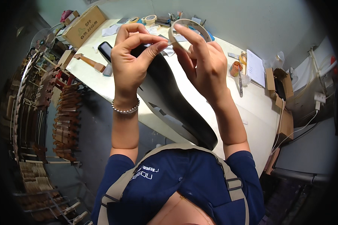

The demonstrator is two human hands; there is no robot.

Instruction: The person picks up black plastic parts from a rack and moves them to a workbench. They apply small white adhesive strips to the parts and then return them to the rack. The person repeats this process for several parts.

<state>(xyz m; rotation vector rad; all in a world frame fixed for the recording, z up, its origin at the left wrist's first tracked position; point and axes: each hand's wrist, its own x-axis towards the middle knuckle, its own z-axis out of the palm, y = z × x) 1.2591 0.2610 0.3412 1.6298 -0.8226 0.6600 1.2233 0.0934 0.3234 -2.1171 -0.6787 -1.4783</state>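
My right hand [204, 62] is raised over the table, with its fingers through and around a roll of pale tape [170, 34]. Close by on the left, my left hand [129, 56] has its thumb and forefinger pressed together at the tape's loose end. Beneath both hands lies a long black curved body [176, 97], shaped like a guitar's side, with a grey face [171, 119]. Its near end reaches my apron, and my left hand hides part of the far end. A dark rounded piece [105, 50] shows beyond my left wrist.
A wooden-handled tool [90, 62] lies on the white table [248, 123] at left, near a cardboard box [84, 27]. Tape rolls [151, 18] stand at the back. A paper sheet [255, 69], orange jar [235, 69] and slim metal tool [240, 87] lie right. Racks of wooden parts [65, 123] stand left.
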